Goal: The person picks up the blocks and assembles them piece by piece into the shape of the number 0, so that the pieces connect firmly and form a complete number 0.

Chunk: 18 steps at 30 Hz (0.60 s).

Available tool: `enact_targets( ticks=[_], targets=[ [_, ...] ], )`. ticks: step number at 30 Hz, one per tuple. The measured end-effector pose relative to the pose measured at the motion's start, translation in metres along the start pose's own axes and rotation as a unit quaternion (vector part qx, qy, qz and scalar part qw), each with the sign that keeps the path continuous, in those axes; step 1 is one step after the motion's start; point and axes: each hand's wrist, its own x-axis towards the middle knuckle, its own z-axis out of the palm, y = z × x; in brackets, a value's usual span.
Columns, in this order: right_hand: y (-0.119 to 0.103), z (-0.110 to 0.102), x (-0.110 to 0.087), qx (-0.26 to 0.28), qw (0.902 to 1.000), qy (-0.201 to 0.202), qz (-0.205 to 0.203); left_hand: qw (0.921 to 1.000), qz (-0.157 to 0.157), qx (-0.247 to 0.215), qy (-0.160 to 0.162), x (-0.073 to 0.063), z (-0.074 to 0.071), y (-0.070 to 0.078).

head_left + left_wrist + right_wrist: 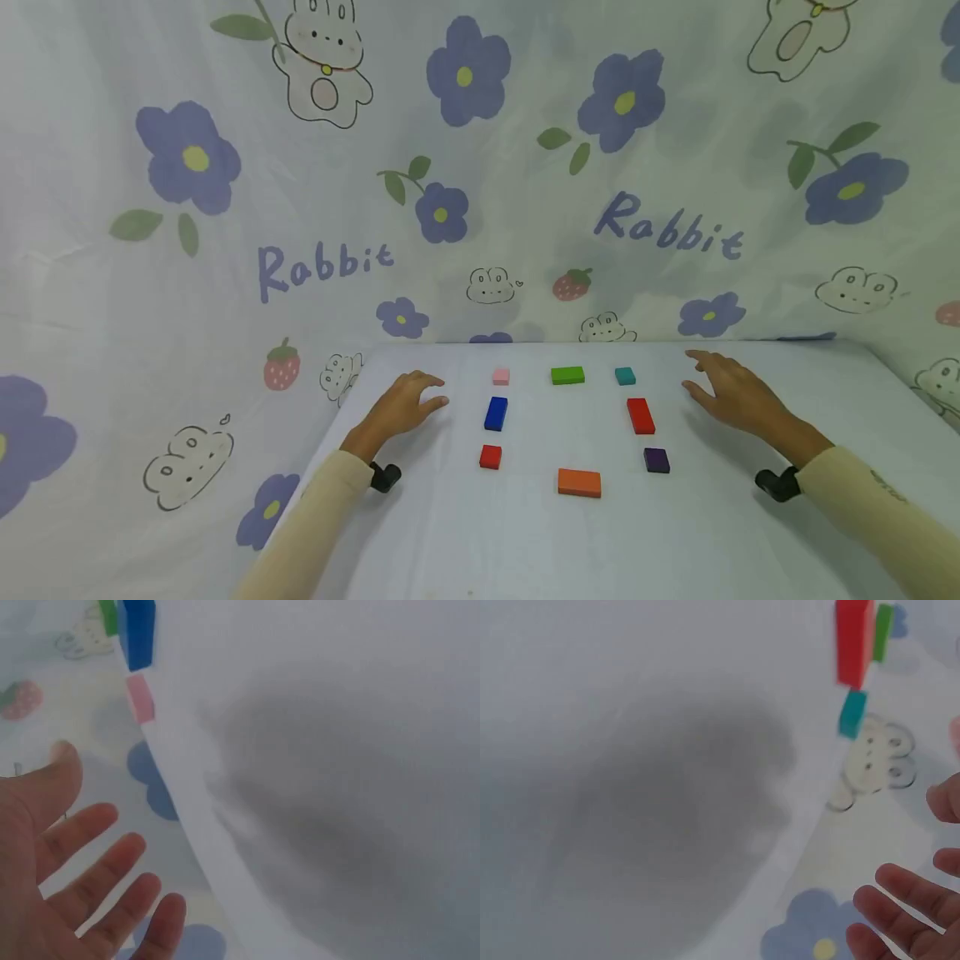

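My left hand [402, 406] hovers over the table's left side with its fingers spread, holding nothing. Nearest to it are the blue block [496, 413], the pink block [501, 377] and the small red block [491, 457]. On the other side my right hand [731, 393] is also raised, fingers loosely extended and nothing in them. To its left lie the long red block [641, 416], the teal block [626, 376] and the dark purple block [656, 460]. A green block [567, 375] sits at the back middle, an orange block [579, 482] at the front.
The blocks lie apart in a rough ring on a white-covered table [525, 550]. Behind it hangs a curtain [510, 167] printed with flowers and rabbits. Each wrist carries a black camera mount [778, 483].
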Motion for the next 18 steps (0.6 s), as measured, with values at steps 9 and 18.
enact_targets(
  ticks=[9,18],
  targets=[
    [-0.033,0.003,-0.006,0.059,0.9971,-0.001,-0.048,0.9967,0.042,-0.05,-0.048,-0.024,0.013,0.016],
    [-0.073,0.001,-0.01,0.13,0.9887,-0.054,-0.053,0.9882,0.092,-0.102,-0.067,-0.028,0.02,0.025]
  ],
)
